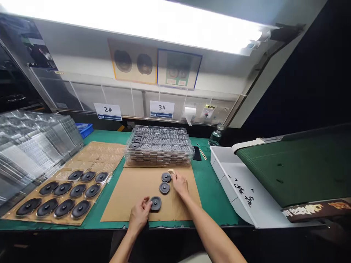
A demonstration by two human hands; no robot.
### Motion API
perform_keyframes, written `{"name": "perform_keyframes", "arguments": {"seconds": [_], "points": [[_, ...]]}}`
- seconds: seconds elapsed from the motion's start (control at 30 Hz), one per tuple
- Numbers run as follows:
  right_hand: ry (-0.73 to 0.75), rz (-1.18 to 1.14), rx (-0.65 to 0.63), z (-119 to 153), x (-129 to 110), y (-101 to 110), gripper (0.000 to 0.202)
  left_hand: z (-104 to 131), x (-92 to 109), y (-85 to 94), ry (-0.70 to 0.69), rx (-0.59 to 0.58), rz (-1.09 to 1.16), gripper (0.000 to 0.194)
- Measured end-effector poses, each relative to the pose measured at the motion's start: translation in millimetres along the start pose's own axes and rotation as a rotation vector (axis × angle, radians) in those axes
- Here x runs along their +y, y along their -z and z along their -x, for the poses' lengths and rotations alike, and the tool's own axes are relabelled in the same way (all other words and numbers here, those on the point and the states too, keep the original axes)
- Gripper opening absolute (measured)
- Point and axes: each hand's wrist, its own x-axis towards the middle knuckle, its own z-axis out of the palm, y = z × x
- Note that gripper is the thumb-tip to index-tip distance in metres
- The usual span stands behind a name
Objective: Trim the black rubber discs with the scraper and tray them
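Note:
My left hand [139, 216] pinches the edge of a dark round disc-shaped part [155, 204] with a small raised centre, low over the front of a cardboard sheet [123, 197]. Beyond it, a second disc [164, 188] lies on the cardboard. A third disc [166, 177] is just left of the fingers of my right hand [180, 183]. Those fingers are closed around a small pale object [171, 171], too small to name. Whether the right hand touches the third disc, I cannot tell.
At left, a clear tray [61, 173] holds several discs, beside stacked clear trays [35, 142]. Another tray stack [159, 146] stands behind the cardboard. To the right are a white bin [229, 190], a green conveyor belt [290, 164] and a glass jar [216, 136].

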Motion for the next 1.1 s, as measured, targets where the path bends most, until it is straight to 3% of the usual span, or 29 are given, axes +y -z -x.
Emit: {"name": "perform_keyframes", "arguments": {"seconds": [0.1,0.2,0.33,0.43,0.67,0.77,0.87,0.97,1.1], "points": [[-0.025,-0.057,0.016,29,18,17,0.027,4,1,0.2,0.007,0.02,0.105,0.052],[-0.013,-0.169,-0.097,92,25,18,0.039,11,-1,-1.8,0.047,0.052,0.206,0.053],[0.048,-0.386,-0.332,183,5,10,0.034,29,1,-13.3,0.151,0.137,0.279,0.055],[0.079,-0.532,-0.382,216,-14,8,0.025,48,12,-24.5,0.201,0.15,0.326,0.052],[-0.168,-0.854,-0.356,206,-13,8,0.034,87,54,-27.3,0.259,0.107,0.489,0.048],[-0.29,-0.991,-0.371,195,-12,14,0.044,99,67,-20.2,0.267,0.01,0.539,0.051],[-0.371,-1.102,-0.381,186,-15,26,0.048,108,74,-11.4,0.164,-0.149,0.592,0.052],[-0.395,-1.16,-0.421,183,-17,39,0.047,113,77,-2.8,0.069,-0.283,0.642,0.063],[-0.342,-1.13,-0.397,182,-21,58,0.04,114,80,4.2,0.059,-0.301,0.684,0.061]]}}
